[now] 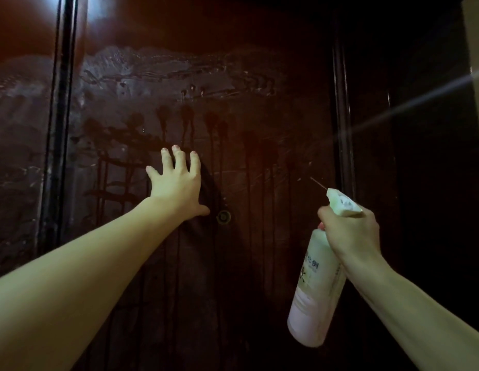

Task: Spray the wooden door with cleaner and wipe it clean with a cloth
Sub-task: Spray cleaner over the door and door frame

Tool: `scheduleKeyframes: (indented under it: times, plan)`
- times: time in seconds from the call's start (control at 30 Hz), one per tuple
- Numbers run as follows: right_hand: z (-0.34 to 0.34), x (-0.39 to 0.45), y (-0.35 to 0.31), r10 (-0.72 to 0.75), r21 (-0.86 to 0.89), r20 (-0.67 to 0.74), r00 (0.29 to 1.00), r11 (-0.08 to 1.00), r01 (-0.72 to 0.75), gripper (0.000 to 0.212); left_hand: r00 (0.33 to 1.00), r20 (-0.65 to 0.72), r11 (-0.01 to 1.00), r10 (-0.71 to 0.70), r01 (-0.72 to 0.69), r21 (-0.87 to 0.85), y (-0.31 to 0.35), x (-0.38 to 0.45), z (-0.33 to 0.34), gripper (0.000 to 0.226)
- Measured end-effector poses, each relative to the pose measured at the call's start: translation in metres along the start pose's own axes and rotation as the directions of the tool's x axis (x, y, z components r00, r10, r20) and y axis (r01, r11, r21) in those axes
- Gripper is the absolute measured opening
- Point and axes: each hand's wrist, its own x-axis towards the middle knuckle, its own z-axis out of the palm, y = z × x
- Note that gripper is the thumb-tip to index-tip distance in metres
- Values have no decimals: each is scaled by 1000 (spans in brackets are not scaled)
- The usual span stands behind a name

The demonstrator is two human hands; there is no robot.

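Spray bottle (pixel 317 285) in right hand (pixel 350 231), left hand (pixel 177 183) flat on door (pixel 259 129)

The spray bottle (pixel 314 293) label's print is too blurred to read.

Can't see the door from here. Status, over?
Left hand flat on the wet, streaked door, over a dark cloth. Right hand grips the spray bottle, nozzle at the door. Nothing in the way.

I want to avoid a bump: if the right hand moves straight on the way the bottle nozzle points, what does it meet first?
Probably the wet door; nothing shows between it and the right hand holding the spray bottle.
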Motion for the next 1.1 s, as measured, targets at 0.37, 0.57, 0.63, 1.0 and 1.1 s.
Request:
scheduleKeyframes:
  times: [0.37,0.57,0.63,1.0,1.1]
  plan:
    - [12,-23,5,-73,-54,149,986,995,82,11,999,-22,999,28,-28,-19,-1,-8,4,123]
    - [25,-42,1,-133,-62,232,964,987,151,18,997,-3,995,83,-83,59,-4,-19,10,126]
    - [30,-48,0,-146,-58,275,950,984,168,14,994,-1,990,111,-110,84,-7,-23,12,126]
    - [70,-87,-14,-200,2,411,889,976,218,20,957,-20,954,291,-288,87,-54,-52,24,107]
    - [82,-96,-16,-211,52,444,871,976,210,24,965,-7,958,263,-261,117,-73,-61,28,105]
